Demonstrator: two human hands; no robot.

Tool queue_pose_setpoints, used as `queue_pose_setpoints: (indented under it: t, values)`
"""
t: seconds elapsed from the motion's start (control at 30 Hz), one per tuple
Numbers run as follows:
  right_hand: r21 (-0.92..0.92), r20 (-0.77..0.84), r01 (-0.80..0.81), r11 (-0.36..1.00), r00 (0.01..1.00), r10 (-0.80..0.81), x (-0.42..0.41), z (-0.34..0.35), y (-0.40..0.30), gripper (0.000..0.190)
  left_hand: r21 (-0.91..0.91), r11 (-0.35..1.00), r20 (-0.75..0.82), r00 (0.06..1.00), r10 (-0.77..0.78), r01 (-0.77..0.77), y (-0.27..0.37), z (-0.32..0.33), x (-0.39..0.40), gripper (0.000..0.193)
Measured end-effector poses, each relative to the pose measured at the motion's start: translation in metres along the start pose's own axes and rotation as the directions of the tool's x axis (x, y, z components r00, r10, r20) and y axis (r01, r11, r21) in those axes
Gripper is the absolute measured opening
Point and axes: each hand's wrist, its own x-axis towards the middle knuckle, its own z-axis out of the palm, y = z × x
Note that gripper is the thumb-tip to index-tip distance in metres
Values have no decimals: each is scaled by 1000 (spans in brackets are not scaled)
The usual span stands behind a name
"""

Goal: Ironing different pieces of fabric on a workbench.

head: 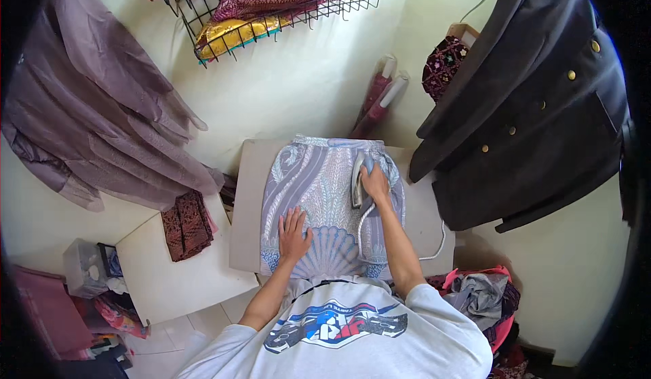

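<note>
A patterned grey, blue and white garment point(325, 191) with a gathered waistband at its far end lies spread over a beige padded board point(244, 236). Around the handle of a clothes iron point(357, 180) my right hand point(375, 183) is closed. The iron stands on the right half of the cloth, its soleplate edge facing left. From it a white cord point(362, 226) loops toward me, then off across the board's right side. My left hand point(293, 234) rests flat on the left part of the garment, fingers spread, holding nothing.
A mauve garment point(101, 104) hangs at left, a dark jacket point(519, 99) with gold buttons at right. A wire basket point(285, 23) of folded fabrics is on the wall. A white table point(188, 282) bears folded brocade point(187, 226). Crumpled clothes point(478, 297) fill a pink container at lower right.
</note>
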Motion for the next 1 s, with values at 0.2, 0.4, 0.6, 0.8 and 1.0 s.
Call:
queue_pose_setpoints:
  t: [0.2,0.4,0.6,0.8,1.0]
  values:
    - [77,125,169,983,976,-178,-21,11,0,52,-30,999,18,1000,-24,25,-1,-1,-2,53]
    - [8,252,202,979,947,-198,-34,15,-17,49,-15,999,37,999,-28,29,1,-2,-1,54]
    - [-30,210,237,971,951,-226,1,30,-52,50,-6,999,41,999,-35,35,0,1,0,55]
    - [-37,298,271,962,922,-248,-10,48,-50,50,-18,999,46,998,-39,40,0,-2,-1,55]
    - [-90,382,334,938,882,-277,-26,48,-58,49,4,999,25,999,-44,44,-1,1,-4,56]
